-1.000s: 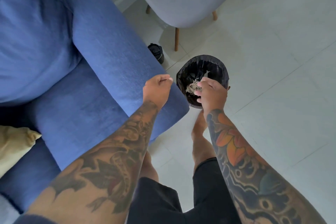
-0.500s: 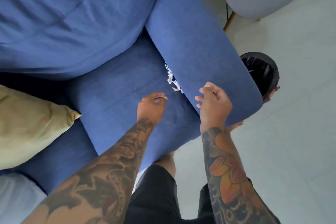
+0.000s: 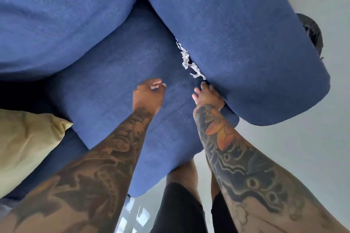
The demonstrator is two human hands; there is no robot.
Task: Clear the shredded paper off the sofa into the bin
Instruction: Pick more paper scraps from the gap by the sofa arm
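A strip of white shredded paper (image 3: 188,61) lies in the crease between the blue sofa seat (image 3: 117,73) and the armrest (image 3: 236,43). My right hand (image 3: 207,95) rests on the seat at the foot of the armrest, fingers spread, its tips just below the lowest shreds and holding nothing. My left hand (image 3: 149,93) hovers over the seat to the left, fingers curled in a loose fist with nothing visible in it. The black-lined bin (image 3: 312,32) stands on the floor behind the armrest, mostly hidden by it.
A beige cushion (image 3: 28,143) lies on the sofa at the left. The large blue back cushion (image 3: 56,15) fills the upper left. Pale tiled floor (image 3: 293,147) lies to the right. My legs in black shorts stand at the sofa's front edge.
A second ago my right hand dropped shreds into the bin. Since then both hands have swung back over the sofa, and the right hand has come down to the crease by the remaining paper.
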